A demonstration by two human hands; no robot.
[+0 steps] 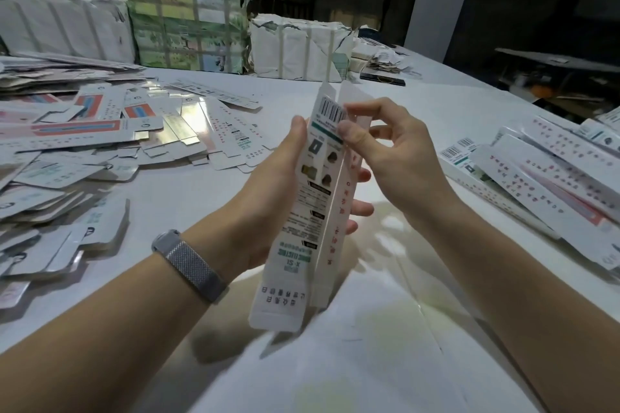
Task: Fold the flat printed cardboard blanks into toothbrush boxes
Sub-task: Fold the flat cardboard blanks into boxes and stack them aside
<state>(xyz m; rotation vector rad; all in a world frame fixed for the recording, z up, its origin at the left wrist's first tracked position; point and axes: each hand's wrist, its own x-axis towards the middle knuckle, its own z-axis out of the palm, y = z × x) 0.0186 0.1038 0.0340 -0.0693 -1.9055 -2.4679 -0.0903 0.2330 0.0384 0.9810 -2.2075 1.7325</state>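
A long white printed cardboard blank with a barcode near its top stands nearly upright over the table, partly folded along its length. My left hand grips it from the left side, fingertips showing past its right edge. My right hand pinches its upper part just below the barcode, thumb on the front face. A grey mesh band sits on my left wrist.
Flat blanks lie scattered and stacked over the left of the white table. Folded boxes pile up at the right. Wrapped paper bundles line the far edge, with a person wearing a headset behind them.
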